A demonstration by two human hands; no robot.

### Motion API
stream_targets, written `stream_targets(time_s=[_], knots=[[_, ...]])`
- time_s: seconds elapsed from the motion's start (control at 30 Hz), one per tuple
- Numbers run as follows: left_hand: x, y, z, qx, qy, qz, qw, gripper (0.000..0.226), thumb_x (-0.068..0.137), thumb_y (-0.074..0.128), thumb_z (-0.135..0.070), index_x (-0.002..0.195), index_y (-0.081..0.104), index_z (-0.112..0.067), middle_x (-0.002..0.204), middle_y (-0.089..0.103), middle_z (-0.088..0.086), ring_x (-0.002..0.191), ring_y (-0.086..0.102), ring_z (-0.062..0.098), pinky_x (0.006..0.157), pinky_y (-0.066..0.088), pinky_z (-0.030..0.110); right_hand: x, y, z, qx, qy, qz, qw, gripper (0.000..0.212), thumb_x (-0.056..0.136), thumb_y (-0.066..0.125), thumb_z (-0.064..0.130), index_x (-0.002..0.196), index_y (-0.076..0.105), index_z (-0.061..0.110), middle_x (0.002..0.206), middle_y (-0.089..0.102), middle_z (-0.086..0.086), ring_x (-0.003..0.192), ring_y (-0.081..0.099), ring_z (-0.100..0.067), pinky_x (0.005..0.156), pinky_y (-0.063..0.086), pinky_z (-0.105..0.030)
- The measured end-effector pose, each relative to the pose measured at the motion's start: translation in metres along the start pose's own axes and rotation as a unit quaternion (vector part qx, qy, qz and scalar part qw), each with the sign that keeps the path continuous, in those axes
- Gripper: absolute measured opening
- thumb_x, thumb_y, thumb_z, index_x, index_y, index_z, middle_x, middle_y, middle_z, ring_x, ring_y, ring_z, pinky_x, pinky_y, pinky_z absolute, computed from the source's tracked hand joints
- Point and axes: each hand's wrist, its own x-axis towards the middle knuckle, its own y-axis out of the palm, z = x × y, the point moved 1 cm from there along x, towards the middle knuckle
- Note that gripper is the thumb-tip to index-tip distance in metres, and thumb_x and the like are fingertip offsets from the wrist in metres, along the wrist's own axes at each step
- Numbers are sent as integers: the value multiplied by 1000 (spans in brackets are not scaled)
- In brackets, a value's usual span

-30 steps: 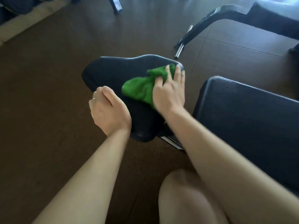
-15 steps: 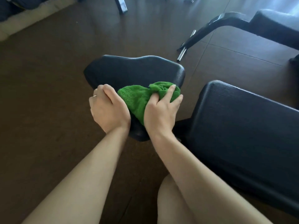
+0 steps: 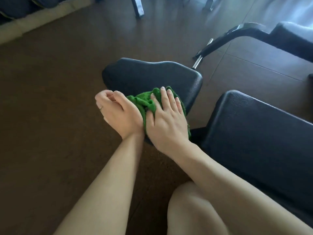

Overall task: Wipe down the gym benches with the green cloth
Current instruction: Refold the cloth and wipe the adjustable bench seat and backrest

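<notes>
The green cloth lies bunched on the near part of the black seat pad of a gym bench. My right hand presses flat on the cloth, fingers straight and spread, thumb dug into a fold. My left hand sits at the pad's left edge, touching the cloth's side, its fingers curled in with nothing visibly in them. The bench's long black back pad runs off to the right. The near end of the seat pad is hidden under my hands.
Dark brown floor surrounds the bench. A second black bench with a curved black frame stands at the back right. A metal leg is at the top. My bare knee is at the bottom.
My right hand slid the cloth from the pad's far right corner back to its near end, then flattened on it. My left hand has turned, its curled fingers now showing.
</notes>
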Motion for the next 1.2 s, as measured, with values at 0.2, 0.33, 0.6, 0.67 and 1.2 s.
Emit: stream_targets(time_s=[0.2,0.33,0.6,0.67,1.2], knots=[[0,2,5,3,-123,-47,991,21,99,33,-39,100,45,-22,112,56,2,105,55,30,100,40,54,72,-9,0,-85,-112,87,986,60,108,19,44,164,15,25,173,-2,-4,159,-5,-16,128,-4,-35],[-1,3,8,-2,-135,-44,990,24,100,29,-41,101,48,-27,110,59,1,106,57,30,100,43,57,138,-2,18,-95,-150,115,977,61,109,20,45,165,12,23,173,-2,-6,159,-4,-17,128,-4,-34],[-3,-1,8,-36,-160,-48,985,33,97,28,-51,103,51,-28,105,59,-2,98,60,25,91,49,55,67,-16,6,-92,-249,147,953,58,110,18,42,165,10,26,172,-6,0,158,-9,-13,127,-7,-29],[-3,-1,9,-43,-168,-44,984,30,100,29,-46,105,52,-27,106,59,-2,99,59,24,91,49,54,82,-14,12,-100,-268,156,945,57,111,19,42,165,10,27,172,-6,1,158,-9,-12,128,-6,-32],[-5,0,3,-4,-166,-48,985,22,108,27,-36,105,48,-32,106,57,-8,107,57,23,93,47,46,98,-1,20,-76,-305,157,936,56,109,19,46,163,16,33,172,-3,7,157,-9,-9,128,-5,-33]])
